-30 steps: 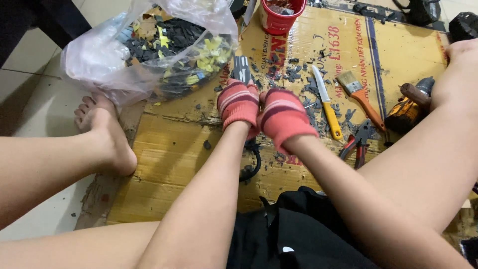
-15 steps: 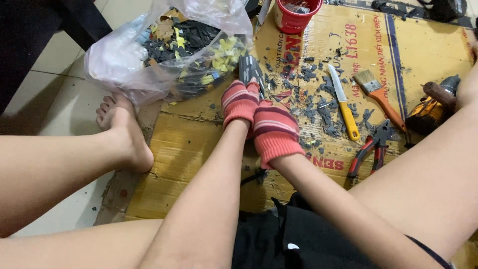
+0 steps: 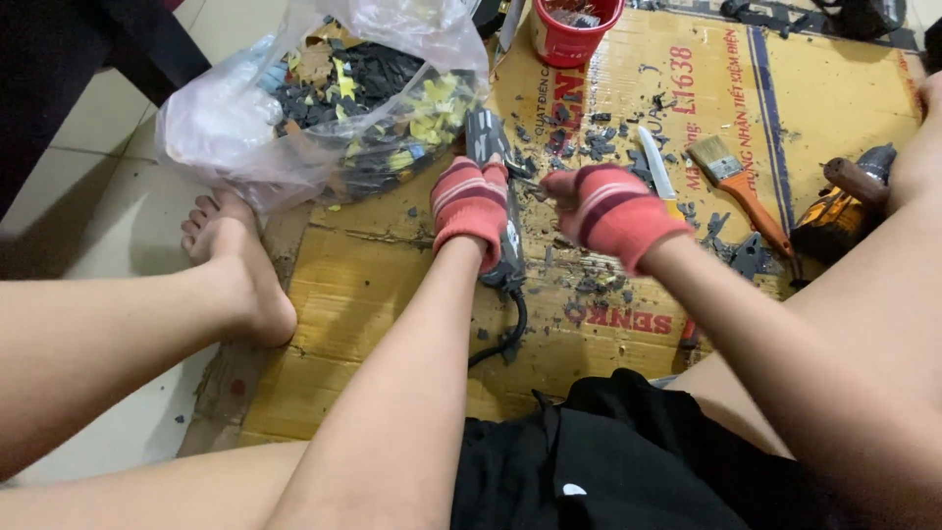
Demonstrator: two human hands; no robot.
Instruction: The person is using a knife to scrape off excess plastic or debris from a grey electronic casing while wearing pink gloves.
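Left hand point(image 3: 469, 201) still clamped around dark power tool point(image 3: 496, 196) mid-cardboard sheet point(image 3: 392, 294), right hand point(image 3: 610, 208) now lifted off to its right, pinched narrow, contents unclear; 1-hand hold, debris bag point(image 3: 314, 98) untouched.

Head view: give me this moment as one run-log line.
left hand: red striped glove, gripping dark corded power tool | right hand: gloved, raised beside it, blurred | surface: printed cardboard sheet | nearby: orange-handled paintbrush
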